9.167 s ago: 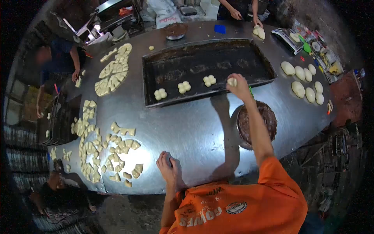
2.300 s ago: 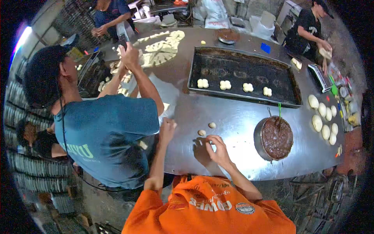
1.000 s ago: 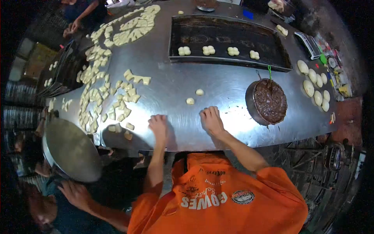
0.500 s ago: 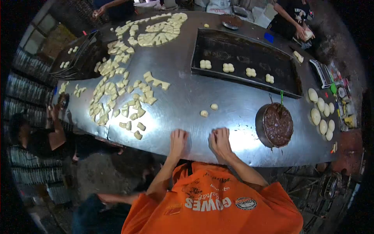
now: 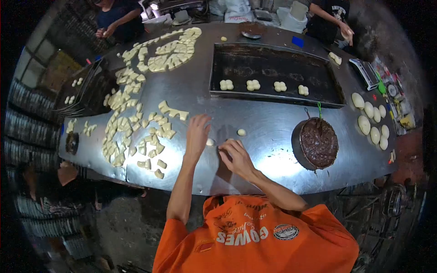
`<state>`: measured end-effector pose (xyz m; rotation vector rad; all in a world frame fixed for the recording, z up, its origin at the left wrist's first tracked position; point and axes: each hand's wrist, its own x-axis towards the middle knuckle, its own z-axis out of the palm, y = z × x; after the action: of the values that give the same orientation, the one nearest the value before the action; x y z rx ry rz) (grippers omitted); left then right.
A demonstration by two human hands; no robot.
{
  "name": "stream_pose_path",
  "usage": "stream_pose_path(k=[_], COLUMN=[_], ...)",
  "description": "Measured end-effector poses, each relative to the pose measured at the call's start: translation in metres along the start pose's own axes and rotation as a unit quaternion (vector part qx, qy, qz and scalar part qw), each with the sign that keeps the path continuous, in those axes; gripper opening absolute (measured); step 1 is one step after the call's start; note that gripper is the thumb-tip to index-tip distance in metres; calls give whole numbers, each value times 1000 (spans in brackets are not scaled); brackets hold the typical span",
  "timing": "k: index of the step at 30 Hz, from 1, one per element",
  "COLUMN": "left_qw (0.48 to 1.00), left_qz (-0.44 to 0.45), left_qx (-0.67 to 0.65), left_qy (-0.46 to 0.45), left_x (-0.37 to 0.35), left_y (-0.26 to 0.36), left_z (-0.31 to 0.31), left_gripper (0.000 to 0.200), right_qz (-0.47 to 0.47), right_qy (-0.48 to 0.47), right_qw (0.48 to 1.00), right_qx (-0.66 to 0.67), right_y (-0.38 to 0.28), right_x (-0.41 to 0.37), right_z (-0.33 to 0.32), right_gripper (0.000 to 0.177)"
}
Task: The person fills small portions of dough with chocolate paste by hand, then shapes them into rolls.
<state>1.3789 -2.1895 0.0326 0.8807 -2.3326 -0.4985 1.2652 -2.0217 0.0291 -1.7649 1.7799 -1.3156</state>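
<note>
- Your shiny grey metal surface [image 5: 255, 113] lies under everything; set the clock's middle between your hands, with twelve straight ahead.
- At one o'clock sits a long black rectangular metal tray [image 5: 273, 68], carrying one row near its closest wall.
- From eleven round to nine o'clock spread flat, cut pale-yellow dough pieces [image 5: 177, 57].
- At three o'clock, well apart from your hands, stands a round metal pan [image 5: 298, 145] of dark-brown filling [image 5: 321, 145].
- Your left hand [image 5: 199, 136] is toward nine o'clock, its fingers extended and nothing seen between them.
- Your right hand [image 5: 236, 157] is toward four o'clock, its fingers bent; you cannot tell whether they hold anything.
- Just past the pan, between two and three o'clock, rest smooth cream dough ovals [image 5: 364, 124].
- The tray's row is four pale dough-ball clusters [image 5: 253, 85].
- One small round pale dough ball [image 5: 210, 142] lies just beside your left hand, between your hands; another round ball [image 5: 241, 132] lies at your right hand's twelve o'clock.
</note>
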Motion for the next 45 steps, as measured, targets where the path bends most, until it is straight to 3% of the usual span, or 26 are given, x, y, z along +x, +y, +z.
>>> stream_pose_path(k=[3,7,8,10,12,13,14,16,19,20,22,25,27,28,29,30,31,32,34,36,38,39,40,42,43,45], left_qw=[985,956,957,954,940,919,918,794,822,842,861,839,820,804,842,841,893,933,939,958,949,938,938,934,928,929], left_qz=[79,183,163,150,-65,-119,-118,-242,-238,-213,-206,-212,-230,-253,-231,-230,-157,-80,-71,31,-12,-58,-58,-69,-76,-75], left_qx=[-77,-107,-133,-162,-279,-342,-342,-540,-508,-492,-459,-502,-524,-537,-484,-486,-417,-343,-315,-214,-244,-271,-270,-273,-296,-295], left_qy=[-134,-201,-199,-205,-183,-158,-162,-142,-97,-62,-75,2,-10,-7,-55,-61,-65,-68,-118,-189,-200,-207,-209,-218,-211,-210], left_x=[5,-7,-7,-4,-4,-5,-8,-18,-36,-41,-43,-43,-45,-46,-50,-54,-58,-62,-62,-65,-63,-62,-61,-60,-59,-56], left_y=[17,20,13,15,27,50,68,95,120,124,128,130,135,136,134,137,139,142,154,152,163,167,165,158,156,153], left_z=[45,107,118,125,119,105,95,78,66,65,54,54,59,60,62,65,68,70,60,63,59,57,58,57,58,57], left_gripper=[37,44,42,39,30,28,28,27,24,23,28,23,20,16,16,16,17,18,20,27,29,30,30,30,29,29], right_qz=[68,155,195,187,267,284,310,337,315,318,317,335,344,345,355,361,359,359,374,398,399,344,272,315,287,248], right_qy=[16,88,111,150,157,162,143,124,87,85,91,143,150,160,167,172,170,176,156,175,166,171,167,143,90,79], right_qw=[998,984,973,971,947,935,919,855,891,890,878,772,688,688,631,572,569,569,580,597,756,872,943,934,939,939], right_qx=[-5,20,44,20,81,140,199,374,315,315,347,522,621,618,669,716,720,719,707,674,491,302,98,-90,-167,-225], right_y=[16,20,21,35,43,48,43,23,6,6,4,8,12,15,19,20,16,17,17,22,46,60,74,73,84,104], right_x=[-31,-40,-39,-40,-38,-39,-34,-25,-15,-15,-15,-25,-33,-40,-48,-53,-59,-67,-80,-96,-107,-111,-113,-105,-107,-106], right_z=[-1,-24,-34,-53,-71,-75,-85,-99,-95,-90,-86,-79,-81,-82,-84,-87,-94,-98,-111,-132,-164,-181,-196,-223,-233,-235], right_gripper=[17,14,15,15,18,22,31,40,42,42,39,36,37,37,34,31,29,29,30,33,29,27,25,20,19,17])
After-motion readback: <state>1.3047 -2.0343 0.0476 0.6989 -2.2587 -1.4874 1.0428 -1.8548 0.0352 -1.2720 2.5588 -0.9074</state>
